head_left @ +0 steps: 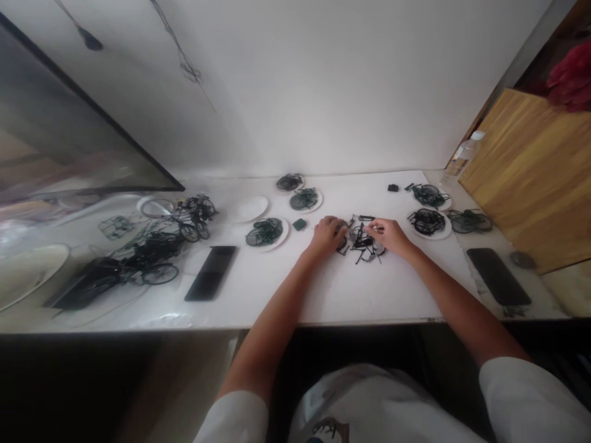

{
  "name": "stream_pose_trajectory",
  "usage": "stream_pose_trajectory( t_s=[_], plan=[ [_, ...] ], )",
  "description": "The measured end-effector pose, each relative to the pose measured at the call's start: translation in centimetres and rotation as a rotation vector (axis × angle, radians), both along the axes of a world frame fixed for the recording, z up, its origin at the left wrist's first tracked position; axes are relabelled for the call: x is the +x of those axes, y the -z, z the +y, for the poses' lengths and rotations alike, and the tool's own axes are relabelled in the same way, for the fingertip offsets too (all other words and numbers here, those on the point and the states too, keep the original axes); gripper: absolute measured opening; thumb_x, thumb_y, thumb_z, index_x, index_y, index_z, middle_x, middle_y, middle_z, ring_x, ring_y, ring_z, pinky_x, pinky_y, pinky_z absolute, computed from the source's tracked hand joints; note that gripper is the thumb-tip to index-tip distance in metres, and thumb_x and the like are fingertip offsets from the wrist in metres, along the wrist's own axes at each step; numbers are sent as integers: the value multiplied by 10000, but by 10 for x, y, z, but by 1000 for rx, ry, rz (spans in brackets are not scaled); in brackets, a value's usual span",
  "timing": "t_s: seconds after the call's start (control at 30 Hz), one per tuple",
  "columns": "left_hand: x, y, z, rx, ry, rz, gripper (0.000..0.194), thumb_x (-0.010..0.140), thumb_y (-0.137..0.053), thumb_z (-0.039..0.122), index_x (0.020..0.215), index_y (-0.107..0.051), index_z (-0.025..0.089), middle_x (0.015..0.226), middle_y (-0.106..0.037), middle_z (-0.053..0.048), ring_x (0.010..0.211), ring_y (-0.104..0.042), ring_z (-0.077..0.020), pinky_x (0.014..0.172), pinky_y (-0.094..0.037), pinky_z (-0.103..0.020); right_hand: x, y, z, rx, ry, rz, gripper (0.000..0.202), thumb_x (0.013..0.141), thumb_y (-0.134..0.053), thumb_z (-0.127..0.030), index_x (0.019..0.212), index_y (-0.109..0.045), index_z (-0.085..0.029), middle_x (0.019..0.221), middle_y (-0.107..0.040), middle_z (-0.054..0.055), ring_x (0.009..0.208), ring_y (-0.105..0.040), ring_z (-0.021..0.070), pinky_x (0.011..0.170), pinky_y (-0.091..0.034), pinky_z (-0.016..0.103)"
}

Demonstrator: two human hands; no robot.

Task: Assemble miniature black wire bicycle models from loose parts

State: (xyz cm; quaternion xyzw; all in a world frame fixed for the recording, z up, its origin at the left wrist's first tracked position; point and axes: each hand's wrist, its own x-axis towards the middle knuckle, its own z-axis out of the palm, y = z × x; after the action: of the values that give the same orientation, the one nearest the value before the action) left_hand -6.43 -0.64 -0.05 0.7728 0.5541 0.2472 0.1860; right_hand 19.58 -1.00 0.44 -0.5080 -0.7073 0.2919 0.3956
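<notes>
Small black model bicycle parts lie in a loose pile on the white table, with thin rods and wheel-like rings among them. At the pile's left edge, my left hand has its fingers bent down and drawn together over a dark part that they mostly hide. My right hand reaches in from the right, thumb and fingertips pinched together above the pile. What sits in that pinch is too small to name. A small dark green square piece lies left of my left hand.
White plates with dark model bicycle parts stand left and right. An unloaded plate is farther left. Toy bicycles crowd the left end. Phones flank my arms. A bottle stands by the wooden board.
</notes>
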Motion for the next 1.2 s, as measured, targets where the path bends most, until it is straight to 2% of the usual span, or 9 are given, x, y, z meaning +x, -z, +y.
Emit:
stream_pose_trajectory(
  t_s=[0.37,0.53,0.63,0.73,0.83,0.97,1.07,1.2],
  plan=[
    [-1,0,1,6,12,2,468,1101,-512,495,1444,-696,234,1515,-609,-173,1453,-564,-355,1234,-455,-612,-2,-1,-1,20,37,-13,434,873,-753,-641,867,-757,-207,944,-829,107,888,-812,294,910,-695,436],
    [0,-1,0,102,31,-21,447,1095,-533,424,1481,-668,243,1598,-560,-173,1499,-530,-363,1238,-449,-615,-1,-3,-1,30,47,-11,457,879,-743,-659,875,-763,-203,945,-829,103,900,-805,286,924,-695,427],
    [2,-6,0,178,101,-54,424,1060,-594,316,1470,-679,251,1569,-594,-159,1476,-552,-342,1229,-467,-577,1,-4,-1,33,46,-5,472,885,-729,-674,874,-759,-203,943,-826,103,901,-801,283,928,-692,427],
    [6,-14,-5,225,190,-97,426,1036,-597,218,1446,-712,239,1424,-686,-154,1357,-621,-306,1186,-514,-516,2,-3,0,38,32,-1,477,885,-726,-678,869,-755,-202,918,-819,103,891,-797,284,927,-689,433],
    [12,-20,-11,241,276,-128,451,1015,-598,155,1420,-750,282,1322,-729,-131,1262,-654,-282,1131,-556,-480,1,-1,0,38,16,-1,497,885,-730,-697,881,-761,-201,923,-819,106,888,-792,284,925,-688,440],
    [21,-19,-16,241,371,-183,304,1019,-642,175,1204,-856,286,1232,-761,-118,1182,-692,-257,1096,-582,-452,-1,1,0,33,4,-4,512,880,-734,-710,877,-762,-199,920,-815,104,885,-781,281,904,-689,433],
    [24,-16,-15,261,300,-239,221,1026,-678,226,1115,-876,268,1211,-778,-125,1176,-707,-259,1077,-597,-446,-1,1,0,36,1,-16,504,899,-717,-703,880,-754,-201,909,-808,95,875,-771,273,896,-679,413],
    [21,-17,-13,269,147,-329,185,1037,-704,291,1113,-868,255,1254,-808,-111,1234,-724,-261,1135,-577,-440,-1,-2,0,59,37,-13,495,926,-674,-702,927,-730,-210,938,-804,96,867,-761,267,858,-656,388]
  ],
)
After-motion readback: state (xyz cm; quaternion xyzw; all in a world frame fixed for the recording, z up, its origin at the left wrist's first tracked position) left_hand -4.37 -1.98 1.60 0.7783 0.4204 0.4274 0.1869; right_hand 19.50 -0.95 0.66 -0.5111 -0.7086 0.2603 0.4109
